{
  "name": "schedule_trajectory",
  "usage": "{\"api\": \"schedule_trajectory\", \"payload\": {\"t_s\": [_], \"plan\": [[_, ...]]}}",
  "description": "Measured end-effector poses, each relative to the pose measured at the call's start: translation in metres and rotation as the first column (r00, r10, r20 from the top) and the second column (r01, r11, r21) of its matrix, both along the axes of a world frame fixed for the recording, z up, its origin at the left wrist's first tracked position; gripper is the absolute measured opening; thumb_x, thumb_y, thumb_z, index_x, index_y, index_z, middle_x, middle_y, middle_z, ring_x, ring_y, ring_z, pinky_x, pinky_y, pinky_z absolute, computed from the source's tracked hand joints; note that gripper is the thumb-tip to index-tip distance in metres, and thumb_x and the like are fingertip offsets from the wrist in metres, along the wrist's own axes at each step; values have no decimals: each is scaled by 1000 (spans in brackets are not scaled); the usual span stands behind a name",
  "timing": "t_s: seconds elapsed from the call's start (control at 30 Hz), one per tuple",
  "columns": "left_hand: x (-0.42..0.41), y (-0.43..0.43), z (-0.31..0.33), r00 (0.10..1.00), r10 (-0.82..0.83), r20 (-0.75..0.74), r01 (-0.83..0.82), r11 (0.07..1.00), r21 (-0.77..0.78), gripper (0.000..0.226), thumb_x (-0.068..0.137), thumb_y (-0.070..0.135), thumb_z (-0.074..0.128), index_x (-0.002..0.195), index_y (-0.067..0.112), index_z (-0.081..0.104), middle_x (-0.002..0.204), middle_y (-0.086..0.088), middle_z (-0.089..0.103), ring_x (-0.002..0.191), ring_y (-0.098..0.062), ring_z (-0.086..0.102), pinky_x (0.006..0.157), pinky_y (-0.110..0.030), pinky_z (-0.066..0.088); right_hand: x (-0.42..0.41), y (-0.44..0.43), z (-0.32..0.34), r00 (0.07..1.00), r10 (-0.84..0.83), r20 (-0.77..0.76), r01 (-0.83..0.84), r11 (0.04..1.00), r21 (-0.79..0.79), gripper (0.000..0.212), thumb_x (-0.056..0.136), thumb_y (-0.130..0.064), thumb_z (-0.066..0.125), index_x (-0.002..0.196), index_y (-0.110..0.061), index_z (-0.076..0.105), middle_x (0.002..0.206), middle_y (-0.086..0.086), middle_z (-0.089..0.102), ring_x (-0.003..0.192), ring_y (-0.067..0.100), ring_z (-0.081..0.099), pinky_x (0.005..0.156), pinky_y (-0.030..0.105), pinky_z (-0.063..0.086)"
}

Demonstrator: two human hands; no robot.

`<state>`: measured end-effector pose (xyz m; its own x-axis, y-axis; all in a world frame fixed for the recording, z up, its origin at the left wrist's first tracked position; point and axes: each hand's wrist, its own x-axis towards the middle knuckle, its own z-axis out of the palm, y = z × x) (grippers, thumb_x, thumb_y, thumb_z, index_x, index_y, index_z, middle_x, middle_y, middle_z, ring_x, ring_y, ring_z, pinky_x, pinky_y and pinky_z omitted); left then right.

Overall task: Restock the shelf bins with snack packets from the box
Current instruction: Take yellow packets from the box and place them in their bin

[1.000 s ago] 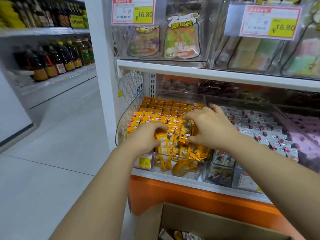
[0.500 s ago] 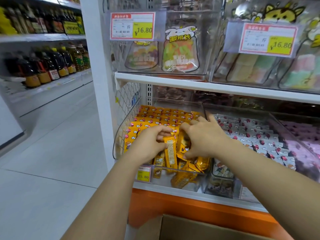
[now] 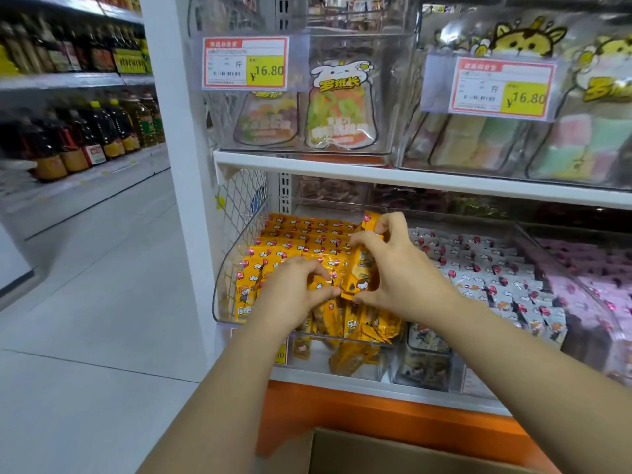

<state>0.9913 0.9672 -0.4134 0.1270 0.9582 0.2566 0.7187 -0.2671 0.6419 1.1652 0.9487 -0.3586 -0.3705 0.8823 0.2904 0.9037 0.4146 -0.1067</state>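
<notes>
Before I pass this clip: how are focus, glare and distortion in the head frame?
Head view: even shop light, no hard shadows; left hand, right hand and yellow snack packets are sharp; the price tag reads 16.80, its small print soft; glare hazes the clear upper bin; oil bottles at the picture's left edge smear.

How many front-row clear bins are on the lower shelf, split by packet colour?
Clear plastic bin of yellow snack packets: 1
Clear plastic bin of white snack packets: 1
Clear plastic bin of pink snack packets: 1
Total: 3
</notes>
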Motion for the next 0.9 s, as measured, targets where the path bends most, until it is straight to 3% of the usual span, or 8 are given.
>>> {"api": "schedule_trajectory", "payload": {"t_s": [0.13,0.2,0.3,0.37,0.5,0.6,0.77,0.9], "plan": [[-1,3,-4,999,45,12,-45,999,-23,30,78,39,73,99,19,66,96,5,44,89,-13,44,72,-26,33,3,1,-3,993,13,-118,-18,999,-38,79,60,-46,84,128,-30,46,144,-8,0,122,28,45,95,38,49],[-1,4,-4,996,62,59,-60,998,-29,31,76,38,75,98,17,67,94,3,41,88,-14,43,71,-26,32,5,2,-2,983,27,-183,-43,996,-80,66,65,-43,82,123,-30,52,148,-3,8,130,26,37,104,42,42],[0,4,-4,992,73,104,-69,997,-35,34,76,39,74,99,15,67,93,3,40,86,-14,43,72,-26,32,6,1,0,977,68,-203,-92,989,-114,34,81,-32,72,113,-30,62,142,-3,28,129,16,36,109,29,33],[1,4,-5,992,78,102,-75,997,-30,35,78,41,73,99,14,67,92,4,45,83,-13,44,69,-24,33,6,-1,1,980,79,-184,-102,988,-120,26,90,-28,63,115,-31,63,142,-5,30,130,14,35,104,19,25],[3,5,-5,984,107,143,-107,994,-8,29,81,40,71,94,14,67,83,3,59,59,-3,47,50,-12,31,-1,-1,6,985,98,-142,-114,988,-103,41,91,-25,61,129,-36,53,135,-6,43,123,15,42,110,33,31],[4,6,-4,969,142,201,-151,988,34,27,80,36,72,91,14,64,90,1,63,66,-10,54,51,-12,32,-9,4,10,994,97,-58,-102,990,-97,50,89,-25,65,134,-32,46,135,-5,50,129,16,39,115,31,19],[5,3,-6,953,148,265,-163,986,37,29,77,32,76,87,17,53,82,6,53,64,-8,52,49,-14,36,-14,12,10,994,64,-86,-73,991,-110,44,85,-25,68,125,-28,50,130,-7,55,122,16,46,108,32,27],[5,4,-4,914,112,390,-90,993,-73,26,80,23,75,96,18,54,88,3,55,65,-5,53,49,-9,42,-19,16,3,994,80,76,-74,994,-87,41,83,-29,70,118,-26,49,118,-6,60,114,15,52,117,36,15]]}}
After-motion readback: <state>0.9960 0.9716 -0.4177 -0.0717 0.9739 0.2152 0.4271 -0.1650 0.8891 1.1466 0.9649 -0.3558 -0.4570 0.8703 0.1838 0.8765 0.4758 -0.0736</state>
